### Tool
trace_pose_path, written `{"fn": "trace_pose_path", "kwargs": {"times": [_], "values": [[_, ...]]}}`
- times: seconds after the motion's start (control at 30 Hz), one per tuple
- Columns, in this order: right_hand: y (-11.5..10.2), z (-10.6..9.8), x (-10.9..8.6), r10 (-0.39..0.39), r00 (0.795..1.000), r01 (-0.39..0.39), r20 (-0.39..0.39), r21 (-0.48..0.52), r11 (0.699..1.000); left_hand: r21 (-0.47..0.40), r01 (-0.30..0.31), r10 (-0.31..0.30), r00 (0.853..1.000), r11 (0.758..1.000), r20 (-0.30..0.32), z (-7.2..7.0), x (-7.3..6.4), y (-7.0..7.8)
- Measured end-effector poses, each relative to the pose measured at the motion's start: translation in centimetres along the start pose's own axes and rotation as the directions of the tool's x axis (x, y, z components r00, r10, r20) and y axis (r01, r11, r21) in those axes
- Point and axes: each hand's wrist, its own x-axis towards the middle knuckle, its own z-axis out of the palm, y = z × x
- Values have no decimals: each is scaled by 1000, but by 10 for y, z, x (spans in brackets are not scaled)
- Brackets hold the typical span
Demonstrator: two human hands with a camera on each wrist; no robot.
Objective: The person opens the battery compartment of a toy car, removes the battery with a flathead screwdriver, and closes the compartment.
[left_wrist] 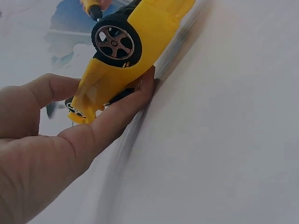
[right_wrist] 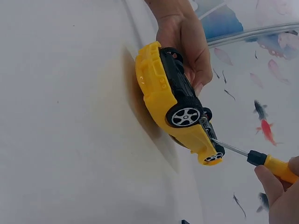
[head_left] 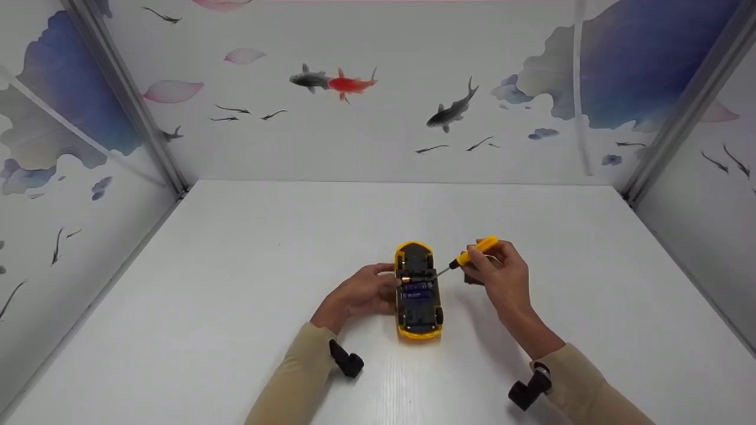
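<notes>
A yellow toy car (head_left: 419,320) is turned underside up, its black base facing the head camera. My left hand (head_left: 367,289) grips it along its left side, thumb and fingers on either side of the body in the left wrist view. Blue batteries (head_left: 417,293) show in the uncovered compartment in the base. In my right hand (head_left: 511,280) is a screwdriver (head_left: 485,243) with a yellow handle; its thin metal shaft reaches the base beside the batteries. A small dark piece (head_left: 472,277) shows beneath the right fingers; whether they hold it I cannot tell.
The white table (head_left: 266,265) spreads around both hands. Panels (head_left: 378,147) printed with fish and leaves stand at the back and both sides, with metal posts (head_left: 127,88) at the corners. A black wrist camera (head_left: 348,361) sits on each sleeve.
</notes>
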Motion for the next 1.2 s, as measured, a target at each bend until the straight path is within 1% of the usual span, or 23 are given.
{"fn": "trace_pose_path", "kwargs": {"times": [0.13,0.23,0.3,0.4,0.5,0.57,0.63,0.77,0.83,0.87,0.93,1.0,1.07,1.13,1.2], "values": [[1,2,-2,-75,997,75,5,1,997,-23,1,-1,1000,1000,0,1,1,0],[1,5,-5,-156,988,156,13,-13,988,-31,2,-2,1000,1000,0,2,1,0],[0,7,-8,-197,980,197,15,-35,980,-29,-1,1,1000,1000,0,2,1,0],[-1,9,-9,-219,976,220,15,-69,973,-29,0,0,1000,1000,-6,3,0,1],[-2,10,-8,-211,977,211,12,-99,972,-34,1,-1,1000,999,-13,4,1,2],[-2,10,-8,-212,977,212,11,-122,970,-17,1,-1,1000,1000,-16,5,0,2],[-2,12,-8,-227,974,226,11,-157,961,18,-2,3,1000,1000,-26,6,0,3],[-2,17,-10,-285,958,283,25,-231,931,91,-5,10,998,996,-61,8,-1,7],[-2,19,-10,-302,953,300,32,-262,917,111,-5,14,997,994,-76,9,-2,9],[-2,19,-10,-301,953,298,31,-264,917,120,-4,14,997,993,-82,9,-2,10],[-1,18,-7,-273,962,271,24,-233,934,127,-3,14,996,992,-87,8,-2,10],[2,16,-2,-220,975,219,12,-171,961,127,-1,12,996,992,-86,7,-3,9],[6,13,3,-151,988,151,0,-85,985,126,1,10,996,992,-86,6,-4,8],[10,10,7,-99,995,99,-1,-7,995,159,-7,21,996,987,-86,6,-4,8],[13,9,10,-60,998,60,4,39,997,209,-17,37,995,978,-92,5,-3,7]]}}
